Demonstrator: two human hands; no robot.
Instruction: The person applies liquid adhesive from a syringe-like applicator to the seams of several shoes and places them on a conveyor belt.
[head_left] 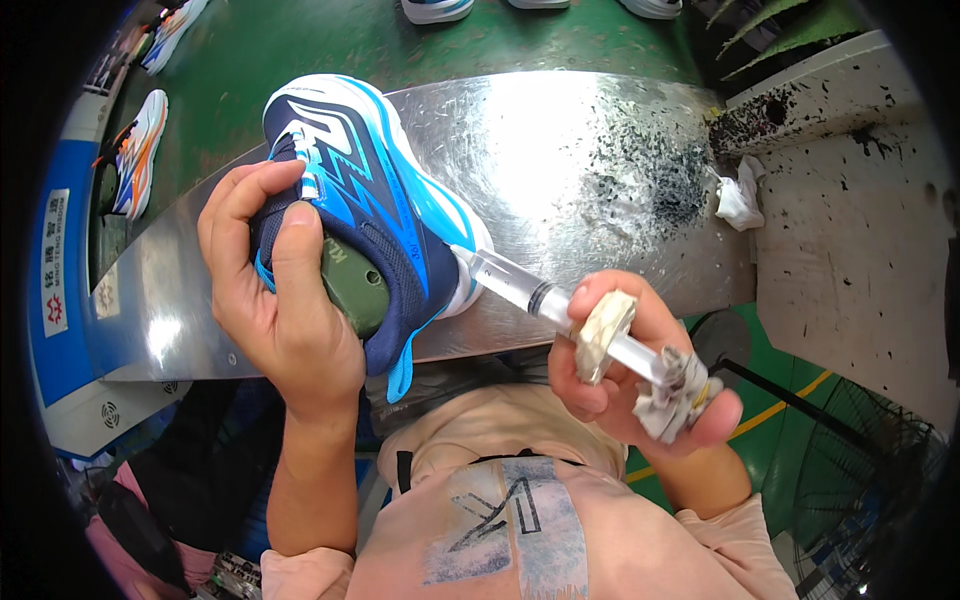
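My left hand (280,265) grips a blue running shoe (375,190) by its laced upper, thumb and fingers pinched near the tongue. The shoe is tilted, with its white and light-blue sole facing right. A dark green shoe last (352,285) fills its opening, and a blue pull loop hangs at the heel. In my right hand (640,360) is a clear plastic syringe (515,285), its flange and plunger end wrapped in dirty whitish tape or cloth. The syringe tip is at the seam between upper and sole near the heel; whether it touches cannot be made out.
Beneath the shoe lies a shiny metal plate (540,130) with black specks at right. A crumpled white tissue (740,195) sits by a stained pale panel (850,220). Other shoes, one orange and white (137,155), stand on the green surface (330,40) beyond. A fan (860,470) is lower right.
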